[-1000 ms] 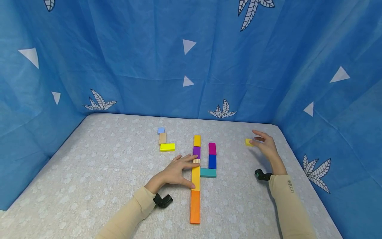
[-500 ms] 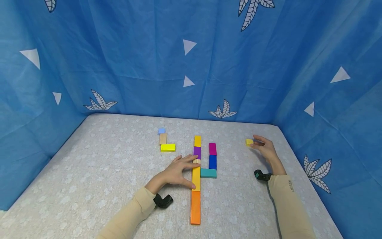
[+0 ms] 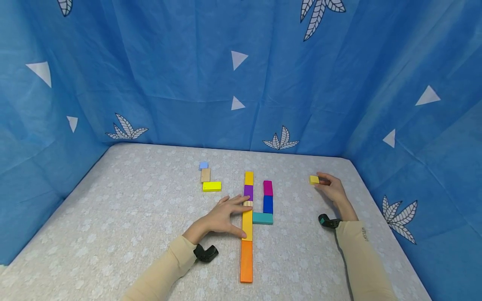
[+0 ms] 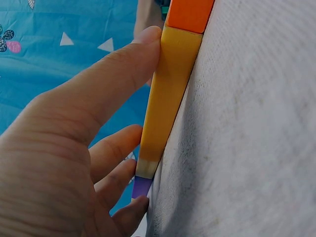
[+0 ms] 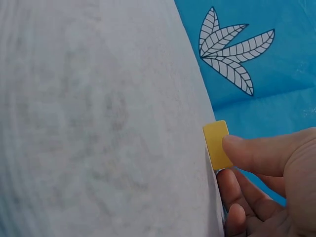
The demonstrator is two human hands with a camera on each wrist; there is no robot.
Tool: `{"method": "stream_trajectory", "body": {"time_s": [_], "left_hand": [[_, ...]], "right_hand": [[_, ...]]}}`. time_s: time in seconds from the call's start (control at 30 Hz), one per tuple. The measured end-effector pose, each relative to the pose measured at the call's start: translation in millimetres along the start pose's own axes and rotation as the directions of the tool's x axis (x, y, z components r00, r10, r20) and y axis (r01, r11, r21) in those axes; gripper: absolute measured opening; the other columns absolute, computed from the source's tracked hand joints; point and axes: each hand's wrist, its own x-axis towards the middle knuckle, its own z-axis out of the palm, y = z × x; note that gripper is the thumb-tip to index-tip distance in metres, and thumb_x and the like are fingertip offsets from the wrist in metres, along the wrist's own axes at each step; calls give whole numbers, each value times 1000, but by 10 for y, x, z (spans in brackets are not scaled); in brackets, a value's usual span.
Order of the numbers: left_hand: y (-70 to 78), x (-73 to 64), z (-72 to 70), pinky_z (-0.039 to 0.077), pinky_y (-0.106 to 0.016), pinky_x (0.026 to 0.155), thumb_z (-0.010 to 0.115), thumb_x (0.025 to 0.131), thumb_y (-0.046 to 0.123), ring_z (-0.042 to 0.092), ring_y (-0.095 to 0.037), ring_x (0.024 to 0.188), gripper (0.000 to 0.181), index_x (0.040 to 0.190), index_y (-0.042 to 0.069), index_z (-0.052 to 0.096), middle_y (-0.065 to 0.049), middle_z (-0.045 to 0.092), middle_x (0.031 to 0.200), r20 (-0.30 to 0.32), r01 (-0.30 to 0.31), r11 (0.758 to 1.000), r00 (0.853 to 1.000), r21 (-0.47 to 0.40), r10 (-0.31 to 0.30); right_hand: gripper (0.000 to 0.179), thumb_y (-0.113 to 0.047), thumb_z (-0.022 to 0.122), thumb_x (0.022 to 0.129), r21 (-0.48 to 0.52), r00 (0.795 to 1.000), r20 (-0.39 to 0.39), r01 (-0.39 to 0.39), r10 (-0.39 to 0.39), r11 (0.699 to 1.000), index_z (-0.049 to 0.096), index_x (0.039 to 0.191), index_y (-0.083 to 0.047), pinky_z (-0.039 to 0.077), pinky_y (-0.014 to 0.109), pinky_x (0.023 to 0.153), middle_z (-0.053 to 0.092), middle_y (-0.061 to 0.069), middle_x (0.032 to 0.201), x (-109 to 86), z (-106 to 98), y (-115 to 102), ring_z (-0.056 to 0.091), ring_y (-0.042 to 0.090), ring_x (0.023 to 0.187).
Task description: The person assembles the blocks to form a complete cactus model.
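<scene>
My left hand [image 3: 226,215] lies spread over the row of blocks in the head view. Its thumb touches the long amber block [image 4: 170,89], and the other fingers reach the narrow beige block [image 4: 146,169] and the purple block [image 3: 248,192]. An orange block [image 3: 246,262] joins the row's near end; a short amber block [image 3: 249,178] tops its far end. At the right, my right hand [image 3: 334,192] pinches a small yellow block [image 5: 217,144] by one side, thumb against it. Some of the fingers are partly hidden behind the block in the right wrist view.
Beside the row stand teal [image 3: 262,218], dark blue [image 3: 268,204] and magenta [image 3: 267,188] blocks. Farther left lie a bright yellow block [image 3: 212,186], a tan block [image 3: 205,175] and a light blue block [image 3: 203,165]. A blue curtain [image 3: 169,75] surrounds the patterned table [image 3: 113,234].
My right hand has lowered and drawn its fingers in around the small yellow block, which stays in about the same place. The left hand has kept still.
</scene>
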Motion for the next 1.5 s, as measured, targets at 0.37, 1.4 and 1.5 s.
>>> {"method": "stream_trajectory", "body": {"time_s": [0.37, 1.4, 1.5], "left_hand": [[-3, -7, -1, 8, -60, 120, 83, 70, 50, 21, -28, 151, 79, 139, 20, 57, -1, 32, 160, -2, -5, 1000, 1000, -1, 5], [7, -2, -15, 8, -58, 121, 82, 71, 51, 20, -27, 151, 79, 139, 21, 57, -2, 30, 160, 9, 0, 1000, 1000, 4, 0], [9, -1, -15, 7, -58, 121, 83, 71, 51, 20, -27, 151, 79, 139, 21, 57, -2, 31, 160, 9, 3, 1000, 1000, 3, -3]], "right_hand": [[47, -5, 62, 93, -25, 999, -27, 30, -31, 999, 51, 137, 5, 44, 35, 88, 51, 27, 134, -31, 25, -8, 51, 36, 114], [41, -11, 59, 94, -26, 997, -67, -32, 30, 999, 56, 133, 2, 47, 38, 86, 51, 25, 137, -37, 12, -97, 51, 38, 117], [41, -12, 60, 95, -23, 998, -64, -30, 29, 999, 56, 133, 2, 48, 31, 78, 52, 24, 137, -57, 17, -156, 53, 36, 114]]}}
